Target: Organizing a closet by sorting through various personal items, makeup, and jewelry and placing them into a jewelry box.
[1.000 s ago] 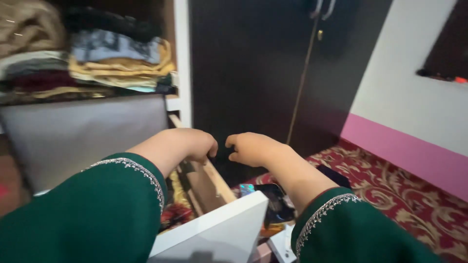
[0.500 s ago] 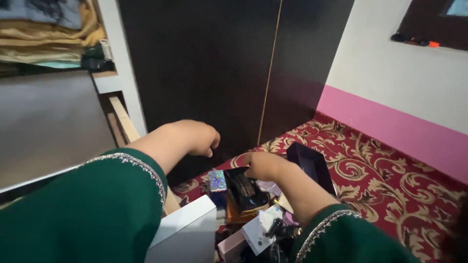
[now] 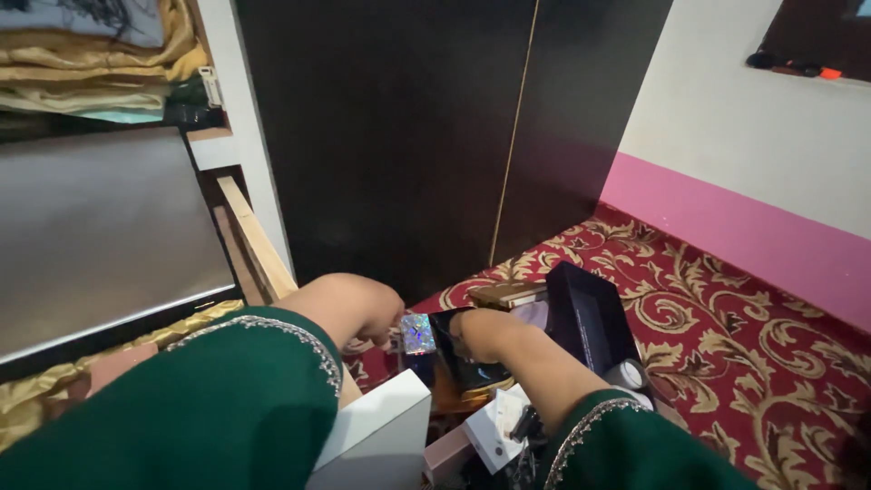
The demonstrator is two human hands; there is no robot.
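Left hand (image 3: 363, 308): curled, grip hidden, cannot tell.
Right hand (image 3: 485, 331): fingers pinching glossy black box (image 3: 458, 367), holographic box (image 3: 418, 334) at nine o'clock.

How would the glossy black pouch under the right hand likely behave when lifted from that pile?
The black pouch looks glossy, so probably slippery. It rests on an uneven pile of small boxes, so it may slide. The right hand covers part; stiffness is unclear.
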